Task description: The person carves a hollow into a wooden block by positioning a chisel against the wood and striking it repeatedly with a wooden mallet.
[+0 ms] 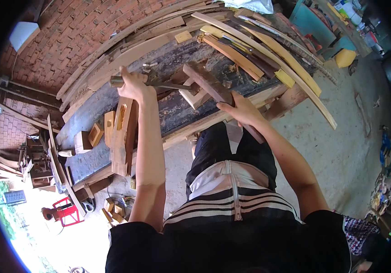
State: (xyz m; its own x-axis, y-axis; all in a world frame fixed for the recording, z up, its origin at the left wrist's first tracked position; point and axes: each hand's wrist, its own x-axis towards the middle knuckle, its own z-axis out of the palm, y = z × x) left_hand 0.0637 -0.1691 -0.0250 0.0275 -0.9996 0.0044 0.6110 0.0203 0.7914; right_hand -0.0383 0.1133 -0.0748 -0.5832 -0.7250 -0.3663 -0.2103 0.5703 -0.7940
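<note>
My left hand [133, 85] is closed round a long metal tool [170, 85] with a wooden handle [116, 82], which points right along the dark workbench [177, 109]. Its tip reaches a small pale wood block [195, 98] on the bench. In my right hand [240, 108] is a dark wooden bar [206, 82], held slantwise with its upper end above the block. Left of my left forearm, a wood piece with a carved slot [123, 123] lies across the bench's front edge.
Small wood blocks [83, 142] sit on the bench's left part. Long curved planks [291, 73] and hand tools line its back and right side. A red stool [68, 211] stands on the floor at lower left. A brick wall [72, 41] rises behind.
</note>
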